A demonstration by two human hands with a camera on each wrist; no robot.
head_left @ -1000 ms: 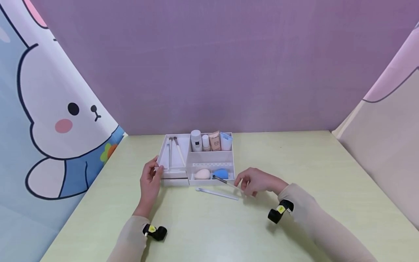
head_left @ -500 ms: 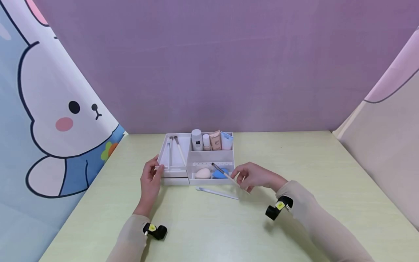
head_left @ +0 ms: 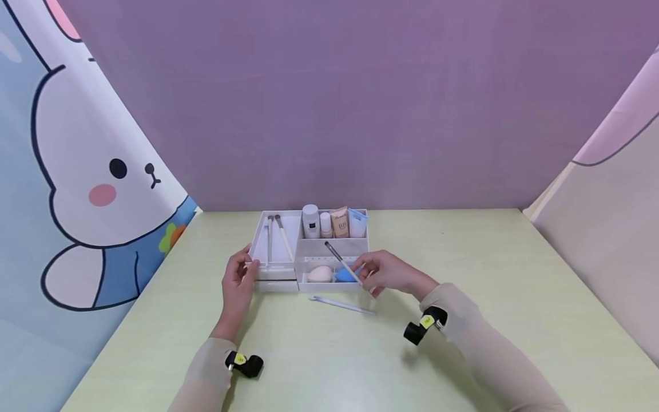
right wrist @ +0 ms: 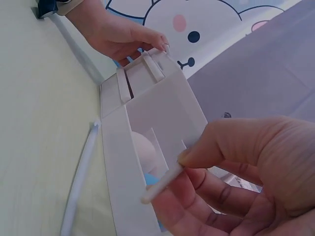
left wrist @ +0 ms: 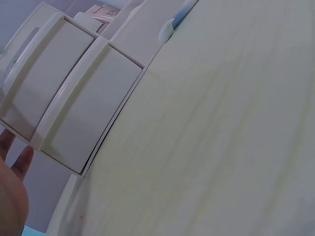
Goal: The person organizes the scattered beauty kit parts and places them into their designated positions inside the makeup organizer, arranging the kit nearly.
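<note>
A white makeup organizer (head_left: 333, 247) with two front drawers stands on the table. My left hand (head_left: 239, 280) holds its front left corner, thumb at the top edge and fingers along the side. My right hand (head_left: 383, 272) pinches a makeup brush (head_left: 342, 261) by its pale handle, dark bristles pointing up and left over the front compartments. In the right wrist view the handle end (right wrist: 160, 189) shows between thumb and fingers. Several brushes (head_left: 282, 236) lie in the top left tray. Another slim white brush-like stick (head_left: 341, 304) lies on the table before the organizer.
In the back compartment stand a white bottle (head_left: 311, 222), a small bottle (head_left: 326, 224), a beige tube (head_left: 340, 222) and a blue-white tube (head_left: 357, 223). A pale sponge (head_left: 320, 274) and a blue sponge (head_left: 344, 276) fill the front. A purple backdrop (head_left: 360, 103) rises behind.
My right hand has moved left and slightly up with the makeup brush, whose bristle end has risen above the blue sponge. My left hand has stayed at the organizer's corner.
</note>
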